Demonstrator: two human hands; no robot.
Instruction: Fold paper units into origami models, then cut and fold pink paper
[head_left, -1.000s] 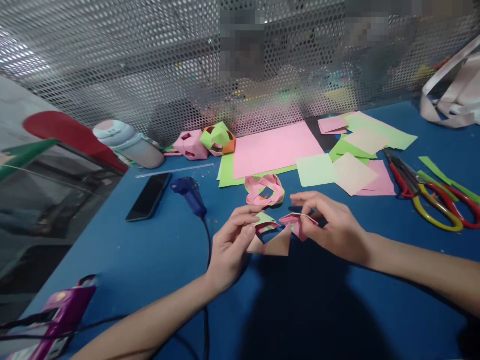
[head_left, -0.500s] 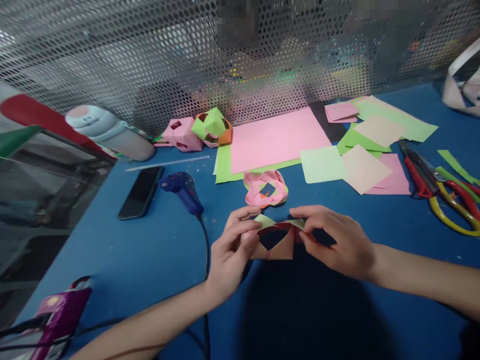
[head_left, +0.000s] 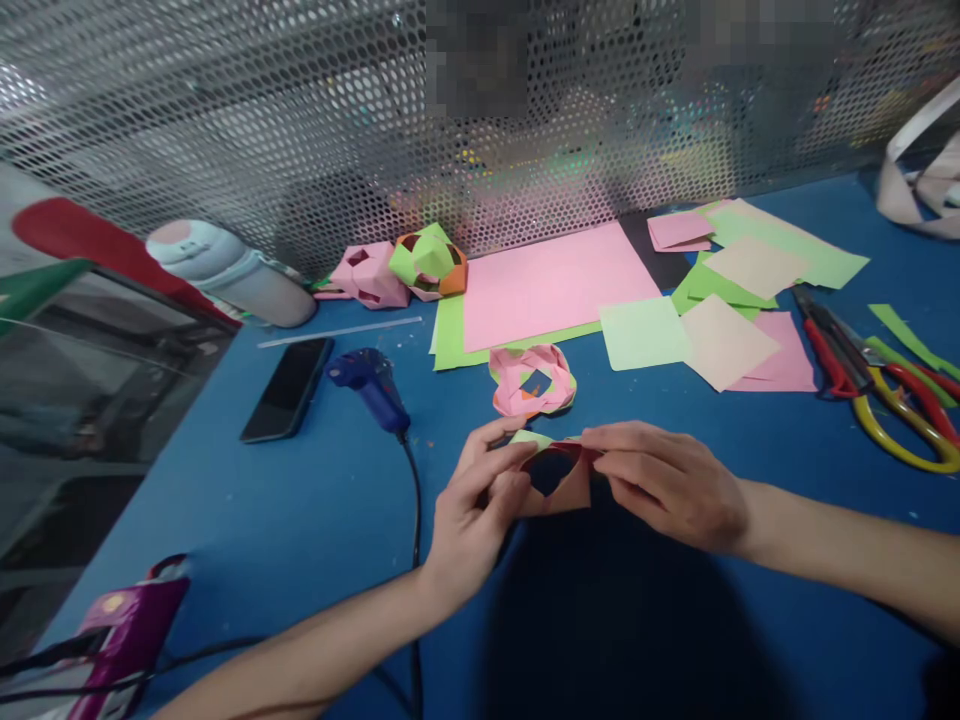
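1. The folded paper (head_left: pixel 574 490) is mid-counter (head_left: pixel 300 540), well in from the left and far edges.
2. The left hand (head_left: pixel 474 525) has its grip pinched on one side; the right hand's (head_left: pixel 679 490) is closed on the other.
3. It looks like lining up folds; the next move seems to need a soft, steady pinch.
4. A paper ring (head_left: pixel 511 375) sits just beyond, toward the far edge.
5. Half a second ago, the right fingers were more spread.

Folded pink/green paper pc (head_left: pixel 562 492), open center, btwn both hands
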